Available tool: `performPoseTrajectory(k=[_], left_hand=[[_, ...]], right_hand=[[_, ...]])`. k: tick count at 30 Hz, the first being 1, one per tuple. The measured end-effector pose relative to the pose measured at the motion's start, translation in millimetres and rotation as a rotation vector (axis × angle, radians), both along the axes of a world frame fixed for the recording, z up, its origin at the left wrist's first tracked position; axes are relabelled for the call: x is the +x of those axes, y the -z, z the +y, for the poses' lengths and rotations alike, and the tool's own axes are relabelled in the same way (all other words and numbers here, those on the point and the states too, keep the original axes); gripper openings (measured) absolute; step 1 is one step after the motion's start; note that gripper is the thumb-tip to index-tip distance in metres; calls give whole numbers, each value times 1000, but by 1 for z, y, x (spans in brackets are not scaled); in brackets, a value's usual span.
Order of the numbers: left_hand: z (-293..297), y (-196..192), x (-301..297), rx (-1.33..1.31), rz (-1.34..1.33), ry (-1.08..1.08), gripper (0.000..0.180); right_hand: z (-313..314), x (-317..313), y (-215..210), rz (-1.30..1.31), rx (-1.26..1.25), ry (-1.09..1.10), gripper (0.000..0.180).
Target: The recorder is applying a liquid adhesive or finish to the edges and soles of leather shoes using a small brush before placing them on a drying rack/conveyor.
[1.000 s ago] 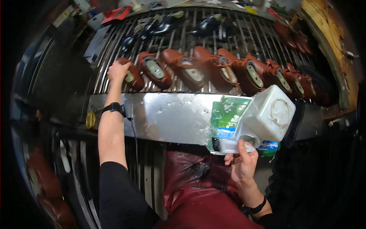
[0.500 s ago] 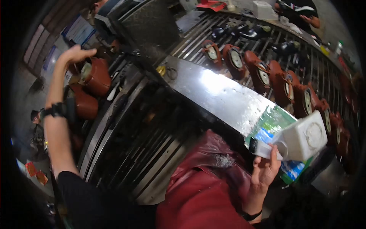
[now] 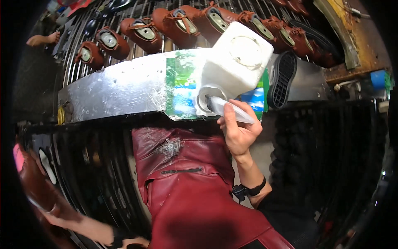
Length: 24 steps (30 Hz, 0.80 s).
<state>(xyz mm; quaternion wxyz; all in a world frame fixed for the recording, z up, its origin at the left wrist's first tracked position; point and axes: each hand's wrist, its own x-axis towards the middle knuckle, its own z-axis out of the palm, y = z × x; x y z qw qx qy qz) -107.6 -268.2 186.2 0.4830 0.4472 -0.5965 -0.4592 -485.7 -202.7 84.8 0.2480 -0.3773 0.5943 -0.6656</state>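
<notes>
A shiny metal tabletop [image 3: 116, 89] carries a green-and-blue sheet [image 3: 180, 89], a white plastic jug [image 3: 234, 66] and a black-soled shoe [image 3: 282, 79]. Behind it, brown shoes [image 3: 141, 31] line a slatted metal rack [image 3: 124, 12].

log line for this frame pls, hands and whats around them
right hand: holds clear tube at white jug | left hand: not in view | metal shelf: jug, black sole | rack: brown shoes

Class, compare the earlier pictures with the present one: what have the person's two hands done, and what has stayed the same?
The left hand, which reached up to a brown shoe on the rack, has come down low at the left, onto a brown shoe there. The right hand still holds the clear nozzle of the white jug on the metal shelf.
</notes>
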Motion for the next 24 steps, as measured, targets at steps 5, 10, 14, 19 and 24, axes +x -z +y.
performPoseTrajectory(k=[5, 10, 14, 19, 24], left_hand=[[57, 30, 7, -112, 476, 92, 84], [59, 93, -20, 123, -360, -210, 61], [26, 172, -9, -573, -660, -168, 47], [22, 181, -32, -825, -755, -90, 39], [26, 179, -27, -814, -757, -110, 38]], right_hand=[[-15, 9, 5, 614, -56, -17, 16], [-16, 35, -1, -268, 152, -30, 19], [-14, 34, -29, -799, 187, -195, 22], [-32, 66, -7, -822, 217, -459, 18], [-50, 94, -7, -643, 263, -602, 18]])
